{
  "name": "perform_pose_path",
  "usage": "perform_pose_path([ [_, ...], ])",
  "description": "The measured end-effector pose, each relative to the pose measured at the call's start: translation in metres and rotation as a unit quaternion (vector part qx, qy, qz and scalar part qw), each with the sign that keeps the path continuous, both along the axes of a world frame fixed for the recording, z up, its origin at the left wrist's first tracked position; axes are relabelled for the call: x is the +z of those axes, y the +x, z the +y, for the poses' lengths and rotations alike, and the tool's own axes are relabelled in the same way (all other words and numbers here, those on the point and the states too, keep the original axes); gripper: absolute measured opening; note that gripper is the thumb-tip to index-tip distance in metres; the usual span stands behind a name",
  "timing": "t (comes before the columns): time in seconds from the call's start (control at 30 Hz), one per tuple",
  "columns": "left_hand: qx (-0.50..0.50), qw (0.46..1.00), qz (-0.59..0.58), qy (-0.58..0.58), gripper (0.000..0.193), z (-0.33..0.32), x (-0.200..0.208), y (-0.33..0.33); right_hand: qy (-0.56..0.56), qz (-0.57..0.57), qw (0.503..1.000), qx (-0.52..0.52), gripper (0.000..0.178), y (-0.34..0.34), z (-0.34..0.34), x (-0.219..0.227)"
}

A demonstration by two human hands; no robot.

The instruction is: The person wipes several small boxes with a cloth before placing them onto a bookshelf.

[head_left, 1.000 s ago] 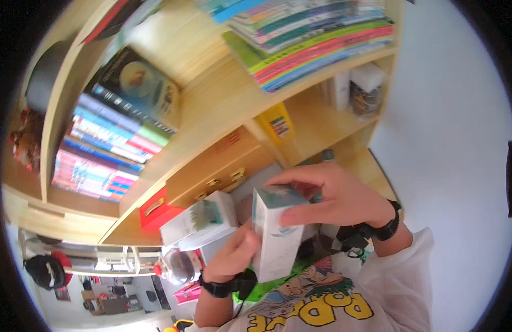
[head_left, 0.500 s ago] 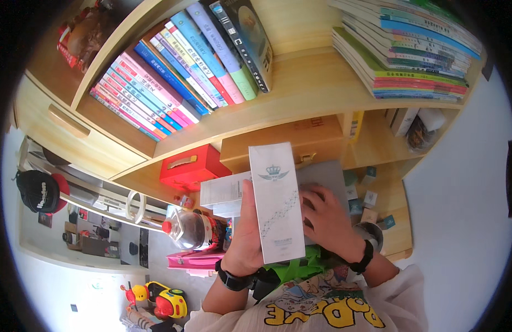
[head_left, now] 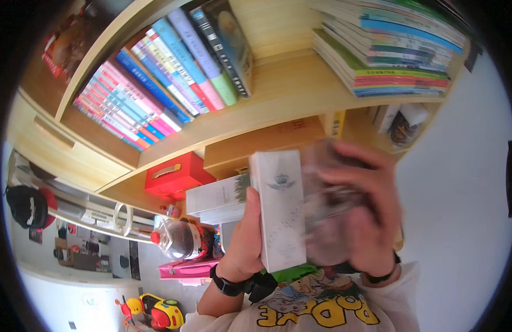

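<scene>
A tall white carton with a small crest on its face stands upright in front of me. My left hand grips its left side from below, a dark watch on that wrist. My right hand is raised beside the carton's right side, blurred by motion, with something clear and crinkly like plastic wrap between it and the carton. Whether the right hand grips the wrap or the carton I cannot tell. A dark band sits on the right wrist.
Behind stand wooden shelves with a leaning row of coloured books, a flat stack of books, a red box, a white box. A clear bottle with a red cap, a pink case and a yellow toy are at lower left.
The view has tilted so the shelves swing round. The carton has come upright and closer, and my right hand has moved from its top to its right side, now blurred.
</scene>
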State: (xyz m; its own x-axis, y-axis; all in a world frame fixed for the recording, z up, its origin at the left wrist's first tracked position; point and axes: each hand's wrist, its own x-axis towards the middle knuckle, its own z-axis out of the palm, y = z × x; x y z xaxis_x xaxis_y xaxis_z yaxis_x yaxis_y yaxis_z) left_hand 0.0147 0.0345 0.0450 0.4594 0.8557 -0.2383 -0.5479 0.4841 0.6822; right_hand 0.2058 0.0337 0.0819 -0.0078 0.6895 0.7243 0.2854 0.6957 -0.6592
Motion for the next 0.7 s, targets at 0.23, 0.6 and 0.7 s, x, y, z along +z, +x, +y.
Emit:
perform_pose_path([
  [0.23,0.074,0.964,0.166,0.196,0.072,0.005,0.023,0.015,-0.002,-0.117,0.991,0.06,0.046,-0.045,-0.002,-0.02],
  [0.6,0.156,0.984,-0.06,0.058,0.066,0.013,0.041,0.004,-0.116,0.237,0.927,0.265,0.031,-0.03,-0.033,-0.055],
  [0.7,0.177,0.956,0.173,0.159,0.075,0.002,0.012,0.022,-0.152,0.542,0.689,0.456,0.051,-0.033,-0.014,-0.054],
])
